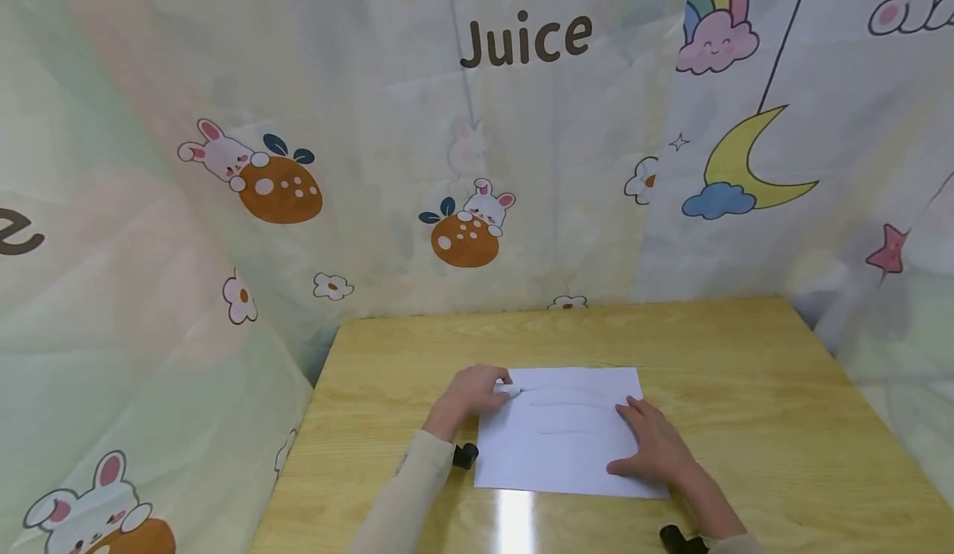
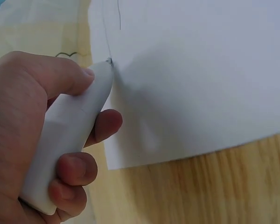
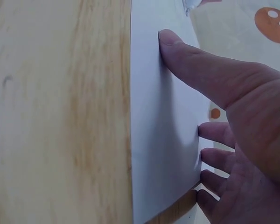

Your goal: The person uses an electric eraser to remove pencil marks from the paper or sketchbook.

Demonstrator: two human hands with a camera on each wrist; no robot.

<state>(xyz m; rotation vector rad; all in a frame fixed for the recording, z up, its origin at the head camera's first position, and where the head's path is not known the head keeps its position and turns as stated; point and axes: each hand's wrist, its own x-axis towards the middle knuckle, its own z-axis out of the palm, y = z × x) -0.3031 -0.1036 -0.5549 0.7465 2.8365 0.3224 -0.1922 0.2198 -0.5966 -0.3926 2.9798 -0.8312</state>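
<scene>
A white sheet of paper (image 1: 566, 463) lies on the wooden table, with several thin grey lines (image 1: 562, 432) running across it. At its upper left corner my left hand (image 1: 474, 392) grips a white utility knife (image 2: 77, 114), thick-bodied and tapered. In the left wrist view its small dark tip touches the paper at the end of one line, near the edge. My right hand (image 1: 654, 446) rests at the sheet's right side with fingers spread. Its thumb (image 3: 196, 60) lies on the paper, and the other fingertips touch along the edge.
The wooden table (image 1: 402, 355) extends around the sheet. Behind and to the left hangs a printed cloth (image 1: 373, 123) with rabbits, oranges and a moon. A dark wrist mount (image 1: 465, 455) sits by the left wrist, another (image 1: 680, 540) by the right.
</scene>
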